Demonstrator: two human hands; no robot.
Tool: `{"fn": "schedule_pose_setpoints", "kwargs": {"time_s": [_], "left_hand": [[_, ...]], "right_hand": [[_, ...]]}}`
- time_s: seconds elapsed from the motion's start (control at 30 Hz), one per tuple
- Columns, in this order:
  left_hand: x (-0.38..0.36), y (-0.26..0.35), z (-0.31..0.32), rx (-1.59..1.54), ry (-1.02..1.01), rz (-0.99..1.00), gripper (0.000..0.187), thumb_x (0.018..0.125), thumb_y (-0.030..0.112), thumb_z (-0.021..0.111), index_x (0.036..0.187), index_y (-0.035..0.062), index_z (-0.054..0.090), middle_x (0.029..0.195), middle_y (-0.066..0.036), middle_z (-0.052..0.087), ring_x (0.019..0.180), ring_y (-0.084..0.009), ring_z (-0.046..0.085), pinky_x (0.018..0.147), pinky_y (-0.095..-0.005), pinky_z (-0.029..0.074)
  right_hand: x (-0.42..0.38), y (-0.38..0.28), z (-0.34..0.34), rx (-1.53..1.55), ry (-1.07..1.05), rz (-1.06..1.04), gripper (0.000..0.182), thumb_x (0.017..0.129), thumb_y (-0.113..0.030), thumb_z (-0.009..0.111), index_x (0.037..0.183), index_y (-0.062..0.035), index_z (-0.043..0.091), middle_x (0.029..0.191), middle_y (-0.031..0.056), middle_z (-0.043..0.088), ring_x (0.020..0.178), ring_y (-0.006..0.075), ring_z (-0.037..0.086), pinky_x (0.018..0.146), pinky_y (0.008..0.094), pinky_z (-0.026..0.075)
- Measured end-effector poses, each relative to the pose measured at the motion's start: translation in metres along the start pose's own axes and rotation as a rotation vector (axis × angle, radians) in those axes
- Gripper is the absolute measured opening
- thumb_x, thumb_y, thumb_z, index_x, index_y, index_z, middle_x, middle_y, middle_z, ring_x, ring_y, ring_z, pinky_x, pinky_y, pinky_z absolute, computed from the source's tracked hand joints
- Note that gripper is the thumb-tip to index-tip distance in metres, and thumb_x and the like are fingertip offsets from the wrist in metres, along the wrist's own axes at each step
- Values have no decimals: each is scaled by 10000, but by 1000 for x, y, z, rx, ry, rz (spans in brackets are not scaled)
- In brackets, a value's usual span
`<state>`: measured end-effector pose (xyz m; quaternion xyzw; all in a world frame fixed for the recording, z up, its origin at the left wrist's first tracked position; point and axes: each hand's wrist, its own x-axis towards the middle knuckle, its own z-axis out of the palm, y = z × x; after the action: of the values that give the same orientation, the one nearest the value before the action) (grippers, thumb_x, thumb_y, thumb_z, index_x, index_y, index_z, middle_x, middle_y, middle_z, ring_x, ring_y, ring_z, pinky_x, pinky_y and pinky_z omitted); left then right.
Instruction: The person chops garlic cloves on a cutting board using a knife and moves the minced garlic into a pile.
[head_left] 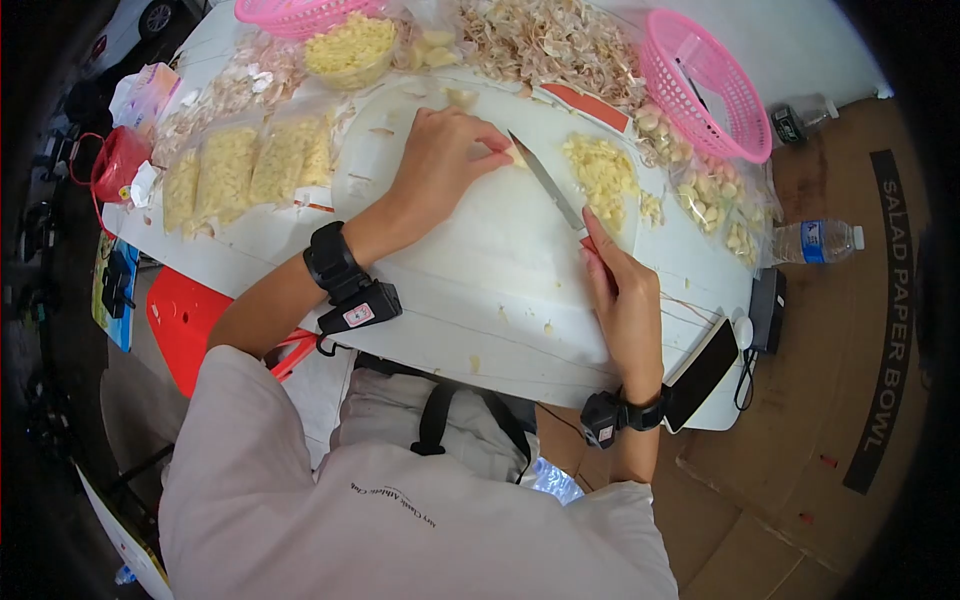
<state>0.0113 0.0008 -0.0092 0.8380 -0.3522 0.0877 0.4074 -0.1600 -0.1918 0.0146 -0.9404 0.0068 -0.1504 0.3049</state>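
My right hand (622,285) is closed around the handle of a knife (545,180), its blade angled up and to the left. The fingers of my left hand (450,160) pinch a small garlic clove (517,155) against the white cutting board (450,260), just left of the blade tip. Part of the clove is hidden by my fingertips. To the right of the blade lies a pile of chopped garlic (602,172). Behind my left hand, a small pale piece (460,98) rests on the board.
Clear bags of chopped garlic (230,170) lie at left. A full bowl (350,75) and garlic skins (550,45) are at the back. A pink basket (735,90), bagged cloves (715,205) and a bottle (815,242) stand right. A phone (702,372) lies near the front edge.
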Motion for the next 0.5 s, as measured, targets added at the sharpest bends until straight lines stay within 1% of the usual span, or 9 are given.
{"fn": "schedule_pose_setpoints", "kwargs": {"time_s": [0.07,0.1,0.17,0.2,0.27,0.3,0.33,0.43,0.5], "left_hand": [[-1,-1,1,45,34,61,153,784,114,769,907,23,767,885,-120,732,843,-270,646,817,-361,482],[0,-3,1,37,19,64,153,784,114,769,907,23,767,885,-120,732,843,-270,646,817,-361,482],[1,-5,3,26,-3,28,155,782,111,769,906,18,765,886,-118,733,856,-268,662,806,-353,500],[2,-7,5,4,-30,30,155,782,111,769,906,18,765,886,-118,733,856,-268,662,806,-353,500],[2,-11,5,25,5,92,153,784,112,768,903,17,763,906,-127,732,859,-271,672,804,-351,509],[3,-9,4,12,1,97,157,782,107,773,907,13,760,910,-137,729,860,-271,671,808,-349,508],[3,-7,4,3,-14,100,157,782,107,773,907,13,760,910,-137,729,860,-271,671,808,-349,508],[2,-5,4,27,11,86,161,781,98,776,916,13,757,897,-138,727,858,-264,672,805,-348,507],[4,-7,6,-54,39,48,126,773,108,768,849,9,750,862,-135,726,857,-301,657,809,-385,493]], "right_hand": [[0,-1,0,-24,-3,2,467,913,-65,646,1369,-144,582,873,183,691,726,345,659,659,404,518],[0,0,2,-25,-2,19,467,913,-65,646,1369,-144,582,873,183,691,726,345,659,659,404,518],[-1,5,5,-40,33,-44,459,913,-83,649,1362,-151,586,840,183,679,694,344,644,630,416,501],[-2,6,5,-49,30,-10,459,913,-83,649,1362,-151,586,840,183,679,694,344,644,630,416,501],[-1,6,6,-38,71,-93,456,914,-104,653,1361,-163,586,803,177,666,666,338,631,606,419,487],[-1,7,6,-74,45,-70,468,912,-113,657,1368,-179,580,758,169,647,641,332,620,589,414,487],[-2,9,6,-76,46,-52,468,912,-113,657,1368,-179,580,758,169,647,641,332,620,589,414,487],[-3,12,9,-89,67,-85,466,915,-124,655,1369,-195,581,720,155,625,617,325,608,577,418,489],[-2,15,10,-111,68,-101,477,918,-141,655,1382,-215,570,700,140,606,589,314,599,556,415,488]]}}
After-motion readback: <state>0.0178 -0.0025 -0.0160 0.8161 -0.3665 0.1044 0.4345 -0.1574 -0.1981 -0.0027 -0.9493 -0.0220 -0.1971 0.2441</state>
